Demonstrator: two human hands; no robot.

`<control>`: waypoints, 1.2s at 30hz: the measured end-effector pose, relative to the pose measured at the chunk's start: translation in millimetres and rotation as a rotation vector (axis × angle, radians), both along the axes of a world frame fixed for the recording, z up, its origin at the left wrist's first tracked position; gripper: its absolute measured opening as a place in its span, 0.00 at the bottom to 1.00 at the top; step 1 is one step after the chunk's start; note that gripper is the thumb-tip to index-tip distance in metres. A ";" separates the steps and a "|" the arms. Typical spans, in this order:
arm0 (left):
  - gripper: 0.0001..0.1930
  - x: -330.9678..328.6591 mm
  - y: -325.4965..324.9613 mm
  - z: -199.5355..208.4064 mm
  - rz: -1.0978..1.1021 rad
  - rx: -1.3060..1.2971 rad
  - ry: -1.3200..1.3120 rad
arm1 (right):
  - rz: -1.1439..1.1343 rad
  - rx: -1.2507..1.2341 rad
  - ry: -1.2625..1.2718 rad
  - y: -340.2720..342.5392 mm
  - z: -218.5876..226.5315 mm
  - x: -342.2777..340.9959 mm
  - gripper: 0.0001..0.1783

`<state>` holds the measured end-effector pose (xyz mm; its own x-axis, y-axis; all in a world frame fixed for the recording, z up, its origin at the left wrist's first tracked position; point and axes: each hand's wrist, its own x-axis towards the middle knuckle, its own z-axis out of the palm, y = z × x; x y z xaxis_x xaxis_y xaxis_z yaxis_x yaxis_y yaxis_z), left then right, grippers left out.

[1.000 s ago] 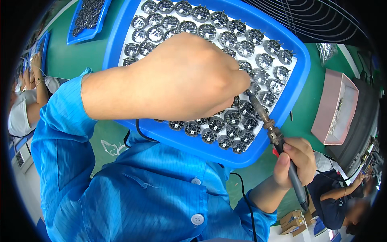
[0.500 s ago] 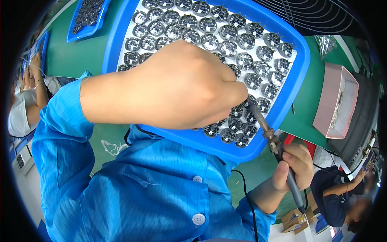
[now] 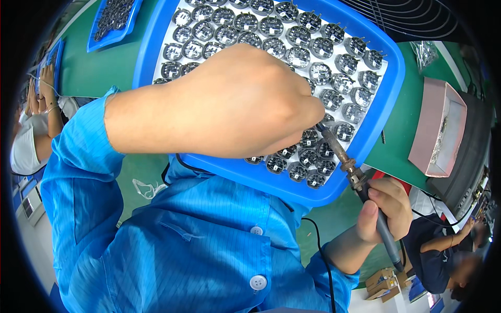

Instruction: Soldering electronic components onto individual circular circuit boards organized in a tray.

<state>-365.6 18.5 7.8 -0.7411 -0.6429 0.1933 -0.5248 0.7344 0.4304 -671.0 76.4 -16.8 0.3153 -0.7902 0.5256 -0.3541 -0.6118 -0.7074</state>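
My left hand (image 3: 224, 107) reaches across a blue tray (image 3: 371, 125) with its back turned up and its fingers curled closed. Whatever its fingertips hold is hidden beneath the hand. In my right hand (image 3: 389, 208) is a soldering iron (image 3: 383, 232), gripped by its grey handle, its metal barrel slanting up and left. The iron's tip meets the area just under my left fingers, and its exact contact is hidden. Rows of small round electronic parts (image 3: 320, 73), dark-rimmed with shiny faces and several with upright pins, stand on a white sheet in the tray.
A smaller blue tray (image 3: 129, 26) of dark parts sits at the upper left of the green table (image 3: 78, 70). To the right are a pink box (image 3: 425, 128), a clear bag (image 3: 425, 55) and a wire fan guard (image 3: 412, 15). Other people work at both sides.
The tray with its parts has shifted slightly to the right and up in the picture. Both hands and the soldering iron keep nearly the same pose, with the iron a little further right.
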 end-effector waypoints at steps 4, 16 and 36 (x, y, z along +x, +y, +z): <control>0.13 -0.9 -1.7 -1.2 0.008 0.011 0.031 | 0.006 0.031 -0.016 -5.1 0.1 -1.9 0.17; 0.10 0.9 -4.4 1.2 0.019 0.009 0.025 | 0.009 0.056 -0.014 -12.2 -0.3 -4.7 0.18; 0.12 -0.8 16.0 -6.4 0.077 0.039 0.105 | -0.068 0.117 -0.308 3.6 -14.6 -40.4 0.16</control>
<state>-366.4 34.5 1.4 -0.6660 -0.7060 0.2409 -0.5297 0.6749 0.5137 -711.4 80.0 -31.4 0.1001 -0.8646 0.4924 -0.1494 -0.5023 -0.8517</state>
